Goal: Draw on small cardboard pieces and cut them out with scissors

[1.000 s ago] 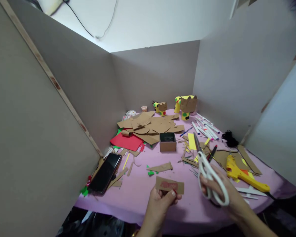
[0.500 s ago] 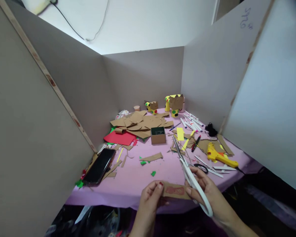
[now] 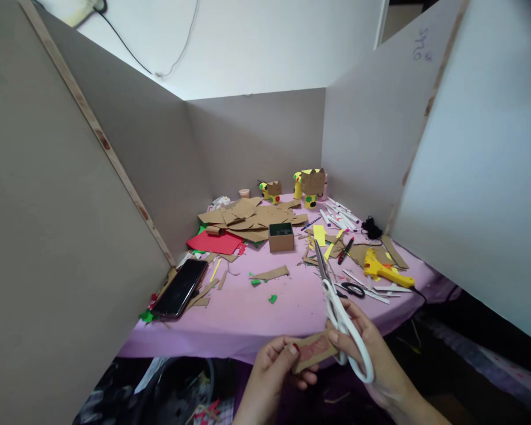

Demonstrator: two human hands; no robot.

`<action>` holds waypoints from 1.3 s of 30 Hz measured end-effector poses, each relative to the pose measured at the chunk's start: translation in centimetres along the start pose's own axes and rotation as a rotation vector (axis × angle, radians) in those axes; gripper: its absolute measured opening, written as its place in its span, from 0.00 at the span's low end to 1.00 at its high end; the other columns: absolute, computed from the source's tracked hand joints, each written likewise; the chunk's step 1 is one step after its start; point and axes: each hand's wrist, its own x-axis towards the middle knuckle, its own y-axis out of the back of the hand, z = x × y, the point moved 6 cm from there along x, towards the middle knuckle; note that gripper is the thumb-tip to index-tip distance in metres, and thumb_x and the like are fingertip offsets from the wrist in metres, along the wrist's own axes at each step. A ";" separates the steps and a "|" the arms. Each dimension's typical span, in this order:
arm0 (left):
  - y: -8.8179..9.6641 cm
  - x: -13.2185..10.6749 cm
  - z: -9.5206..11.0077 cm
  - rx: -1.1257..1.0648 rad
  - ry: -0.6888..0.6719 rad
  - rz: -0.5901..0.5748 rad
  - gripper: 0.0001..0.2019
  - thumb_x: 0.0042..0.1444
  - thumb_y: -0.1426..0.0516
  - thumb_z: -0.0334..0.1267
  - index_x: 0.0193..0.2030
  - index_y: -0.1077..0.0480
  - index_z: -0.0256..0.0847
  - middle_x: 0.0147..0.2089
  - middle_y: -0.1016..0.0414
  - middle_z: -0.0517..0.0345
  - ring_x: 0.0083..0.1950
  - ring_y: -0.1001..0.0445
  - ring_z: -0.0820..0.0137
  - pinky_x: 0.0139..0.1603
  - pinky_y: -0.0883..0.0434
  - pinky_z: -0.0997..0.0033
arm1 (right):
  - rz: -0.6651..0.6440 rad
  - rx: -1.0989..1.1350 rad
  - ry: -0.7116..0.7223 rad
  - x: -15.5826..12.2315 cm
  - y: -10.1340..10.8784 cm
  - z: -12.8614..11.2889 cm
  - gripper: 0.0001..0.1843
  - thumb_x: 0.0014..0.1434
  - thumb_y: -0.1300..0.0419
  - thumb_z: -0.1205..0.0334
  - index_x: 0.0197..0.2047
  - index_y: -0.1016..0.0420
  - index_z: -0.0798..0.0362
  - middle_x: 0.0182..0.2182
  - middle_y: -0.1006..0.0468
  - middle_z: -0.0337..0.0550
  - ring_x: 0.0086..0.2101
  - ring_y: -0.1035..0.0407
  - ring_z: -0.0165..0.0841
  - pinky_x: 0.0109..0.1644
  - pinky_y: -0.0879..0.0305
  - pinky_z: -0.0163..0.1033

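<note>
A small cardboard piece point(image 3: 315, 352) with a reddish drawing on it is held in front of the table's near edge. My left hand point(image 3: 278, 365) pinches its left end, thumb on top and fingers beneath. With my right hand point(image 3: 363, 339) I grip white-handled scissors point(image 3: 341, 316), their blades pointing away toward the table. The right thumb also touches the right end of the cardboard piece. Both scissor handles lie across the right hand, and some of its fingers are hidden behind them.
On the pink-covered table point(image 3: 239, 319) lie a phone point(image 3: 181, 289), a yellow glue gun point(image 3: 384, 270), black-handled scissors point(image 3: 353, 289), several markers point(image 3: 343, 218) and a small box point(image 3: 281, 241). Cardboard scraps point(image 3: 252, 221) and yellow animal figures point(image 3: 310, 183) stand behind. Grey panels enclose the sides.
The cardboard piece has tilted, its right end now higher and its left end lower. Both hands and the scissors have shifted slightly. The view has moved a little.
</note>
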 end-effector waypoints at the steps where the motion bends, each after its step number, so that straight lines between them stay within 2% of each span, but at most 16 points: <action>1: 0.1 0.0 -0.1 0.001 0.006 0.000 0.22 0.41 0.36 0.55 0.30 0.27 0.36 0.22 0.23 0.54 0.22 0.27 0.72 0.21 0.38 0.79 | 0.002 0.002 0.000 0.0 0.0 0.1 0.27 0.45 0.29 0.63 0.46 0.35 0.48 0.23 0.33 0.28 0.21 0.43 0.22 0.23 0.45 0.26; 11: 0.9 1.0 -1.7 -0.002 0.030 0.039 0.22 0.40 0.35 0.55 0.30 0.26 0.35 0.22 0.23 0.53 0.20 0.28 0.73 0.21 0.37 0.79 | 0.015 -0.029 -0.057 0.6 0.9 1.8 0.26 0.45 0.29 0.61 0.45 0.36 0.47 0.22 0.34 0.27 0.20 0.42 0.22 0.23 0.43 0.28; 14: 1.7 1.9 -1.3 0.002 -0.004 0.061 0.22 0.40 0.35 0.56 0.31 0.25 0.35 0.25 0.22 0.52 0.21 0.27 0.74 0.21 0.37 0.80 | 0.029 -0.199 -0.070 1.6 2.1 2.2 0.26 0.48 0.32 0.57 0.48 0.38 0.46 0.22 0.34 0.27 0.20 0.38 0.24 0.24 0.43 0.29; 18: 3.7 3.8 0.2 -0.019 0.005 0.129 0.25 0.36 0.34 0.56 0.34 0.24 0.36 0.29 0.20 0.51 0.25 0.25 0.73 0.22 0.36 0.81 | 0.027 -0.476 -0.047 4.1 4.3 2.1 0.22 0.50 0.36 0.55 0.48 0.34 0.49 0.21 0.31 0.30 0.20 0.36 0.28 0.24 0.42 0.32; 20: 4.6 4.9 1.1 -0.030 0.007 0.147 0.27 0.34 0.33 0.56 0.36 0.24 0.36 0.31 0.19 0.50 0.27 0.23 0.71 0.24 0.34 0.80 | 0.044 -0.583 -0.014 5.5 5.4 1.6 0.21 0.48 0.37 0.57 0.47 0.31 0.50 0.24 0.26 0.34 0.23 0.31 0.33 0.26 0.39 0.35; 22: 5.2 6.1 2.3 -0.021 -0.015 0.139 0.28 0.36 0.33 0.54 0.40 0.25 0.35 0.35 0.19 0.47 0.30 0.23 0.69 0.25 0.33 0.79 | 0.080 -0.721 0.035 6.7 6.3 0.8 0.22 0.47 0.37 0.57 0.47 0.30 0.49 0.31 0.21 0.40 0.31 0.28 0.40 0.34 0.36 0.40; 24: 5.7 7.2 3.2 0.002 -0.035 0.122 0.26 0.41 0.34 0.51 0.43 0.26 0.34 0.39 0.20 0.44 0.32 0.22 0.68 0.27 0.32 0.77 | 0.122 -0.857 0.082 7.7 6.8 -0.1 0.24 0.47 0.38 0.57 0.49 0.29 0.48 0.38 0.20 0.45 0.37 0.28 0.46 0.41 0.36 0.45; 26: 6.2 8.1 4.0 0.027 -0.044 0.124 0.23 0.45 0.36 0.48 0.45 0.28 0.34 0.41 0.21 0.45 0.33 0.23 0.69 0.28 0.32 0.77 | 0.152 -0.956 0.110 8.6 7.1 -0.8 0.24 0.48 0.39 0.55 0.50 0.30 0.47 0.41 0.20 0.47 0.40 0.28 0.49 0.43 0.38 0.48; 29: 6.9 9.4 5.0 0.075 -0.066 0.144 0.16 0.49 0.39 0.44 0.42 0.29 0.36 0.38 0.21 0.50 0.31 0.24 0.72 0.28 0.33 0.78 | 0.126 -1.088 0.096 9.9 7.4 -0.9 0.23 0.50 0.42 0.51 0.50 0.31 0.47 0.41 0.20 0.47 0.40 0.27 0.49 0.43 0.35 0.45; 32: 7.4 10.9 6.1 0.133 -0.091 0.146 0.12 0.50 0.40 0.40 0.38 0.30 0.34 0.33 0.22 0.52 0.27 0.26 0.74 0.26 0.34 0.79 | 0.085 -1.268 0.087 11.2 7.6 -0.7 0.24 0.55 0.48 0.49 0.54 0.35 0.48 0.44 0.21 0.47 0.42 0.26 0.45 0.43 0.33 0.43; 35: 7.8 12.5 7.0 0.199 -0.120 0.151 0.11 0.48 0.40 0.38 0.35 0.29 0.33 0.31 0.23 0.53 0.26 0.27 0.75 0.26 0.36 0.79 | 0.075 -1.419 0.128 12.7 7.6 -1.3 0.24 0.59 0.54 0.50 0.56 0.39 0.52 0.45 0.21 0.49 0.42 0.26 0.44 0.43 0.33 0.43; 39: 8.4 14.9 8.5 0.267 -0.158 0.177 0.12 0.46 0.39 0.39 0.35 0.28 0.33 0.29 0.24 0.55 0.26 0.28 0.74 0.25 0.36 0.79 | 0.094 -1.553 0.172 15.8 7.3 -2.6 0.25 0.61 0.56 0.52 0.57 0.40 0.56 0.44 0.21 0.53 0.42 0.26 0.45 0.43 0.33 0.44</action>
